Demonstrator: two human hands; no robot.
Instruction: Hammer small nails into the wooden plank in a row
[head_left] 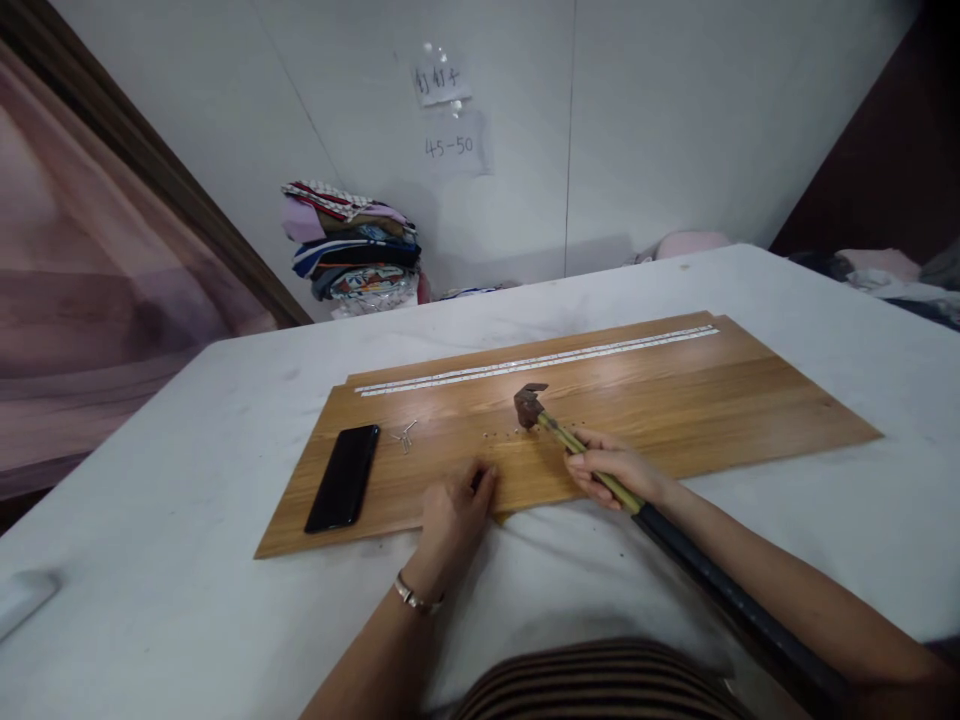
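Observation:
In the head view my right hand (611, 465) grips a claw hammer (592, 460) partway along its yellow-green shaft. The hammer's rusty head is over the middle of a wood-grain board (750, 400), and its long black grip runs back along my forearm. Small nail heads (516, 431) show in a row across the board near the hammer head. My left hand (457, 500) rests on the board's near edge with its fingers curled in; what is inside them, if anything, is hidden. Several loose nails (406, 437) lie on the board to the left.
A black phone (343, 478) lies on the board's left end. Two white measuring strips (540, 361) run along its far side. The board lies on a white-covered table (150, 480). Folded clothes (356, 245) are stacked at the back by the wall, and a pink curtain (112, 250) hangs left.

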